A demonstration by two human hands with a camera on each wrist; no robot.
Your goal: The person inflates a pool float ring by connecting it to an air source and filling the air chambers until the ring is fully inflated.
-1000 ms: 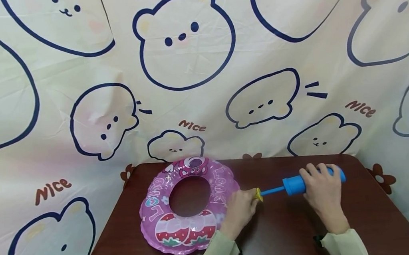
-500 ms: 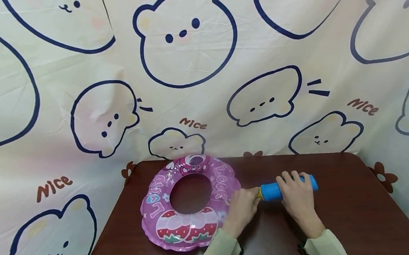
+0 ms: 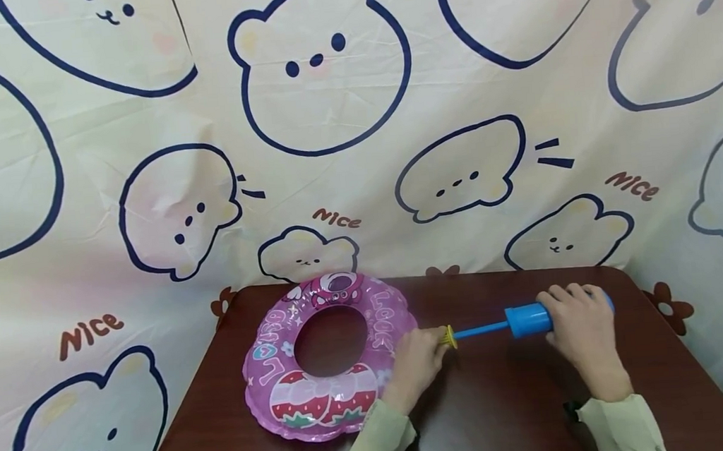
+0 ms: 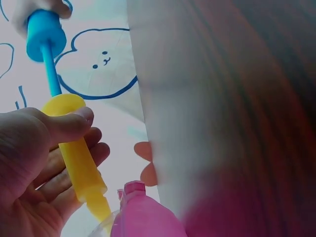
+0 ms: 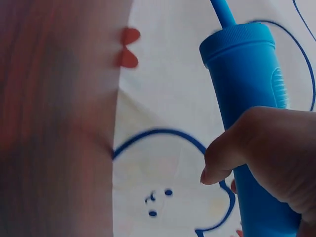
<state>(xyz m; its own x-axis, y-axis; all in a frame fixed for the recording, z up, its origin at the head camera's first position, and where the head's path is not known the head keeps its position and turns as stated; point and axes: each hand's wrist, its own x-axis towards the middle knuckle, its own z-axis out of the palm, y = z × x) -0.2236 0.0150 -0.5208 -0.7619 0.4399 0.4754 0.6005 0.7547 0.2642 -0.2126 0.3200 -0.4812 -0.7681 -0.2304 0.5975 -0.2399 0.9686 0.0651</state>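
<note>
I see the blue cylindrical plastic hand pump held over the right half of the table, tilted only slightly in the head view, its thin blue rod drawn out towards the left. The rod meets the round flange of a yellow plastic tube that narrows to a tip. The right hand grasps the blue barrel, thumb bent round it in my right wrist view. The left hand grips the yellow tube, its thumb pressed across just below the flange and its other fingers behind. I can make out a clear plastic piece by the tip, next to a pink knob, but I cannot tell whether the tip sits inside anything. Partly behind the left hand, on the left side of the table, lies a shiny pink-purple inflatable ring printed with strawberries and lettering. Both arms wear pale green sleeves. Beneath is the dark reddish-brown table; behind it hangs a cream cloth with navy-outlined bear heads.
</note>
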